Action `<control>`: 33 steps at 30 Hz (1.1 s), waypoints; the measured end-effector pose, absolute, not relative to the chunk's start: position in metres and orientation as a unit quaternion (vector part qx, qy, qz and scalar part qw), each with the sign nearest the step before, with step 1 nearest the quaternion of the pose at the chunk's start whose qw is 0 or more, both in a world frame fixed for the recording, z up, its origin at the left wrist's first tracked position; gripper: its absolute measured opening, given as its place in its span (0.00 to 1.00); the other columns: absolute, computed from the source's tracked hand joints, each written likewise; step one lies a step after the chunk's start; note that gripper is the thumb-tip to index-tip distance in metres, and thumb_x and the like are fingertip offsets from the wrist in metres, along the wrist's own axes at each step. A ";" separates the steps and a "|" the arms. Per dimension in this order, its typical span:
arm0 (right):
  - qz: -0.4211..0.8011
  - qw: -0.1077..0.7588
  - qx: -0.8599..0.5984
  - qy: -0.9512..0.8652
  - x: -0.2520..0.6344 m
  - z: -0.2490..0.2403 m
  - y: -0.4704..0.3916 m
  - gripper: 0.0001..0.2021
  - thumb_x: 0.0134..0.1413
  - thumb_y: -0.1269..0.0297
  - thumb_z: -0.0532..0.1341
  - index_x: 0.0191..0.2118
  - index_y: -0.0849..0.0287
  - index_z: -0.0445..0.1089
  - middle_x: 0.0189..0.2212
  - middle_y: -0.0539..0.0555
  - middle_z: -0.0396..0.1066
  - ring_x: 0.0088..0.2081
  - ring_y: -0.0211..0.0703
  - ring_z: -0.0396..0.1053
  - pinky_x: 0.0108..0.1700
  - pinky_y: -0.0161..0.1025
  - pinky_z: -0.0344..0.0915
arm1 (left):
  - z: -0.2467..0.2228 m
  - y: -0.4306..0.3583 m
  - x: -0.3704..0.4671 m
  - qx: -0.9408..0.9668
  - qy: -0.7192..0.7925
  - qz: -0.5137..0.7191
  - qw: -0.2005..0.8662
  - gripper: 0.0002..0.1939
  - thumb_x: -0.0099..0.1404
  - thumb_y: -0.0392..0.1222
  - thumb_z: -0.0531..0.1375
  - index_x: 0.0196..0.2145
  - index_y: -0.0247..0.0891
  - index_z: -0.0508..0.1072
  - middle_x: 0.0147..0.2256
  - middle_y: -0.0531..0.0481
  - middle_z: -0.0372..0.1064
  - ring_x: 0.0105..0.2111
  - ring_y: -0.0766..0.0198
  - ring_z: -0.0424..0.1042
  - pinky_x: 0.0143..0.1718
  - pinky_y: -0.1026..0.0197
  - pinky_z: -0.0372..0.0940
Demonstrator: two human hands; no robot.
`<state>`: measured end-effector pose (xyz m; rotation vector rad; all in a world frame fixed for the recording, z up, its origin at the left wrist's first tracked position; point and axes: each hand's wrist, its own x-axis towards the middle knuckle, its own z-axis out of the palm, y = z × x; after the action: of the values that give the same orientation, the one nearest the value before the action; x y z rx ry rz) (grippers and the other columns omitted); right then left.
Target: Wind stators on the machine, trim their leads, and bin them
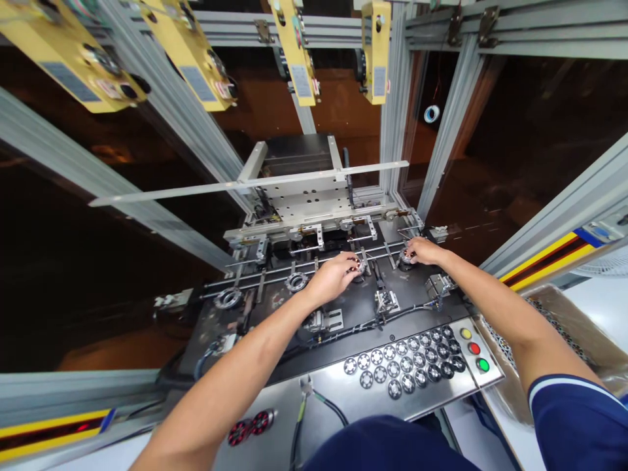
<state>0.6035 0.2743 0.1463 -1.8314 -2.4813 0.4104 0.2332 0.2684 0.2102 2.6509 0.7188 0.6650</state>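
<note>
My left hand (pixel 333 278) reaches to the middle of the black machine bed (pixel 275 311). Its fingers are closed around a small round motor stator (pixel 360 266) at one of the round fixtures. Farther right, my right hand (pixel 426 251) pinches another stator (pixel 407 258) over the rightmost fixture. The fingers cover part of both stators, so I cannot tell whether they are seated. Left of my left hand, two ring-shaped fixtures (pixel 296 282) stand along the bed. Several black-and-silver stator cores (pixel 393 369) lie in rows on the metal ledge (pixel 338 392) near my body.
Yellow, red and green buttons (pixel 483 365) sit at the ledge's right end. Two red-wound stators (pixel 251 426) lie lower left. Yellow wire units (pixel 299 59) hang above, and a slanted bar (pixel 255 185) crosses behind the fixtures. A plastic-lined box (pixel 559 320) holds parts at right.
</note>
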 end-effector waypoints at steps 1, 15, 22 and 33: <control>0.134 0.002 -0.587 -0.798 0.604 0.146 0.275 0.16 0.67 0.58 0.62 0.55 0.59 0.70 0.54 0.58 0.71 0.51 0.49 0.72 0.53 0.51 0.73 | 0.220 0.254 0.228 0.918 0.248 0.268 0.158 0.03 0.69 0.38 0.61 0.39 0.37 0.75 0.49 0.41 0.77 0.48 0.56 0.79 0.52 0.52 0.73; 0.143 -0.051 -0.572 -0.806 0.610 0.150 0.278 0.16 0.67 0.58 0.62 0.55 0.59 0.70 0.55 0.58 0.70 0.52 0.49 0.72 0.53 0.52 0.73 | 0.282 0.149 0.193 0.793 0.213 0.523 0.228 0.23 0.60 0.27 0.66 0.47 0.42 0.61 0.48 0.38 0.79 0.50 0.57 0.80 0.49 0.55 0.76; 0.162 -0.055 -0.569 -0.804 0.608 0.158 0.279 0.16 0.67 0.58 0.62 0.55 0.60 0.70 0.53 0.58 0.71 0.50 0.48 0.73 0.51 0.51 0.74 | 0.281 0.140 0.185 0.785 0.254 0.512 0.240 0.21 0.64 0.32 0.65 0.48 0.45 0.59 0.49 0.40 0.78 0.51 0.55 0.79 0.51 0.49 0.76; 0.152 -0.020 -0.582 -0.799 0.593 0.187 0.272 0.15 0.67 0.58 0.62 0.53 0.59 0.71 0.52 0.58 0.72 0.49 0.47 0.73 0.52 0.50 0.74 | 0.240 0.090 0.135 0.728 0.404 0.509 0.219 0.23 0.61 0.41 0.68 0.49 0.44 0.61 0.44 0.43 0.78 0.41 0.56 0.80 0.40 0.52 0.76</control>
<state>0.5933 0.2723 0.1872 -1.8513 -2.5418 0.4824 0.1353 0.0900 0.2396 2.0156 1.1181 1.4079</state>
